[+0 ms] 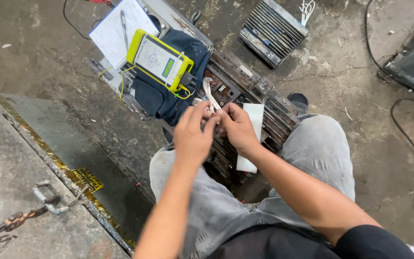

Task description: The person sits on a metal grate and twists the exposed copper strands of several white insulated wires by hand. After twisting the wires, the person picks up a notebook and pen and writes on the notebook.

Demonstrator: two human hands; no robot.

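I am sitting over a ribbed motor (269,112), knees either side. My left hand (192,136) and right hand (238,127) are meeting above it, fingertips pinching the pale wire ends (210,96) rising from its open terminal box. Risk, as I judge it: the thin ends could slip free or fray under twisting. Beyond, a yellow meter (159,60) is resting on dark cloth (168,96), beside a notepad (116,29). Stained concrete floor (360,72), cables trailing.

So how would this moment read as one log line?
left hand: pinching white wire | right hand: pinching same wire | under hands: finned motor | nearby: yellow meter
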